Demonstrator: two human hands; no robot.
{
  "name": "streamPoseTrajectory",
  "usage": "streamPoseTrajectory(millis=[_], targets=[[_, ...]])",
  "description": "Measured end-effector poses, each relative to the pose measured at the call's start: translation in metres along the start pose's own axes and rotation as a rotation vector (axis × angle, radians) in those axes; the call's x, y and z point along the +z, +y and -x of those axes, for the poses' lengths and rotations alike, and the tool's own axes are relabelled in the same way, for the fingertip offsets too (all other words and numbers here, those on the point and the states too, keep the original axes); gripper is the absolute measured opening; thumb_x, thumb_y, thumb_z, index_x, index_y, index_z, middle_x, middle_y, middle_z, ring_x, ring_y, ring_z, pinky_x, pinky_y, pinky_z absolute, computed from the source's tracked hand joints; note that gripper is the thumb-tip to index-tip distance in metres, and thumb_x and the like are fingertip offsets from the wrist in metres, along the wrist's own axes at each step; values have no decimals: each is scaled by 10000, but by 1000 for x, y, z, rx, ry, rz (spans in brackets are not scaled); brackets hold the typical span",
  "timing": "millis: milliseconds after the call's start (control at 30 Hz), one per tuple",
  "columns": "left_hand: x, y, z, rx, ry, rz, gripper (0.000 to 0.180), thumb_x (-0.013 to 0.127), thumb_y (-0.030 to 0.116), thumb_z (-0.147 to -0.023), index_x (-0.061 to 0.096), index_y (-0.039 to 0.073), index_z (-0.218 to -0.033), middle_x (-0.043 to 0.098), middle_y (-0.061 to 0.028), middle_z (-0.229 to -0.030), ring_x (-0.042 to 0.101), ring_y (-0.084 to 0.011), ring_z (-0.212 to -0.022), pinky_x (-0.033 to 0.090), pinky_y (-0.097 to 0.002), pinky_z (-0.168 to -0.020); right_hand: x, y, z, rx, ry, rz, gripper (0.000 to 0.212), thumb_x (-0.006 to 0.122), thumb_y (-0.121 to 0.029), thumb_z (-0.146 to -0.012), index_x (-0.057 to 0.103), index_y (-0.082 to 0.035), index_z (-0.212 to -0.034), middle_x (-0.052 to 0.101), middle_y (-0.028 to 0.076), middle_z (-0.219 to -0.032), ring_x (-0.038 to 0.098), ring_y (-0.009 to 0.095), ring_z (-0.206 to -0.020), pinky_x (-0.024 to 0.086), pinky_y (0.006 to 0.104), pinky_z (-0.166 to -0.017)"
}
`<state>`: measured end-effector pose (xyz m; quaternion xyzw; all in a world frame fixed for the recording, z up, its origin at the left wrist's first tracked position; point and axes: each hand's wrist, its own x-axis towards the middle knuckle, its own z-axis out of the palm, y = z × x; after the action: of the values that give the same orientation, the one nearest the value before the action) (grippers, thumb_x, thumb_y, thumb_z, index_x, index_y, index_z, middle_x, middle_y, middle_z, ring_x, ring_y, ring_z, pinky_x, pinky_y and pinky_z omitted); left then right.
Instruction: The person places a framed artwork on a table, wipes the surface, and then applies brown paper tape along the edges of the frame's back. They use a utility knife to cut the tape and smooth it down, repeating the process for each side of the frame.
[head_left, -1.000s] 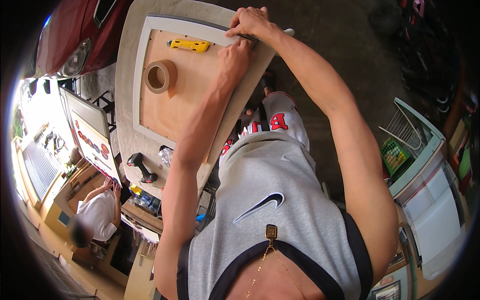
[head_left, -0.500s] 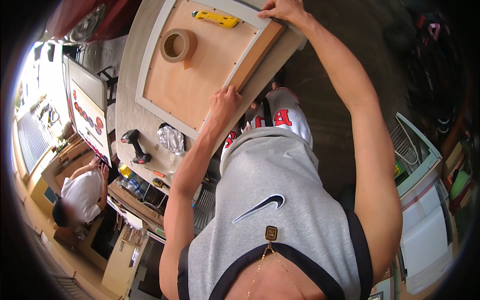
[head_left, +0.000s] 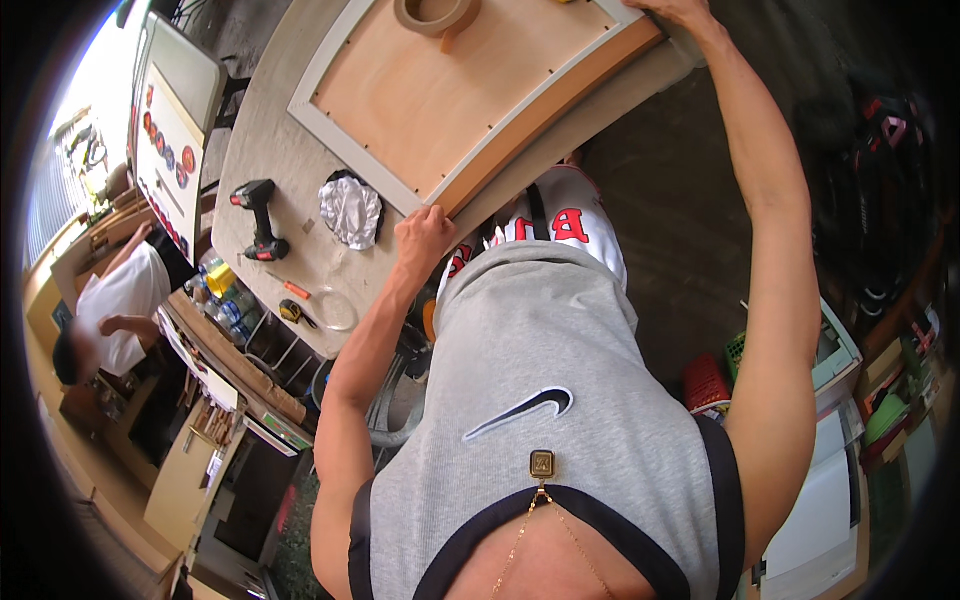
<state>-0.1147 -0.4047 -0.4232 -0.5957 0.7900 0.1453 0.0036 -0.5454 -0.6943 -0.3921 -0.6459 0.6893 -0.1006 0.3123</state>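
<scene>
A shallow wooden panel (head_left: pixel 440 110) with a pale grey border lies on a worn table (head_left: pixel 240 180), brown edge towards me. My left hand (head_left: pixel 425 237) is closed at its nearest corner, fingertips partly hidden. At the right corner my right hand (head_left: pixel 685 12) grips the border, cut off by the picture's upper edge. A roll of brown tape (head_left: pixel 408 18) rests on the panel with its loose end hanging out. Only a sliver of the yellow utility knife (head_left: pixel 565 2) shows at the top.
Left of the panel are a cordless drill (head_left: pixel 260 220), a crumpled silvery cloth-like bundle (head_left: pixel 350 212), an orange-handled tool (head_left: pixel 297 290) and a tape measure (head_left: pixel 293 311). At far left, a person in white (head_left: pixel 130 285) is near a white board (head_left: pixel 165 150). Shelves and boxes stand at right.
My left hand has gone from along the near edge to the nearest corner. The panel sits higher and farther right in view, which has shifted. The other person's arm has come away from the board.
</scene>
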Motion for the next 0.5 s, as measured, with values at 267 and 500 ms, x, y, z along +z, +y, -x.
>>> streamPoseTrajectory(millis=[267,500], targets=[[-22,-49,52,-204,-116,-122,127,669,157,-701,586,73,-657,589,-82,-640,614,-285,-571,499,-391,-547,-1,-22,14,48,23,-25,356,770,-332,-702,753,-90,-962,728,119,-936,701,249,-888,526,338,-842],[-27,-20,24,10,141,133,178,694,153,-678,627,62,-815,619,-77,-832,629,-258,-797,523,-368,-643,4,-17,9,117,20,-35,362,766,-357,-710,753,-108,-972,728,109,-953,699,252,-905,524,339,-855]])
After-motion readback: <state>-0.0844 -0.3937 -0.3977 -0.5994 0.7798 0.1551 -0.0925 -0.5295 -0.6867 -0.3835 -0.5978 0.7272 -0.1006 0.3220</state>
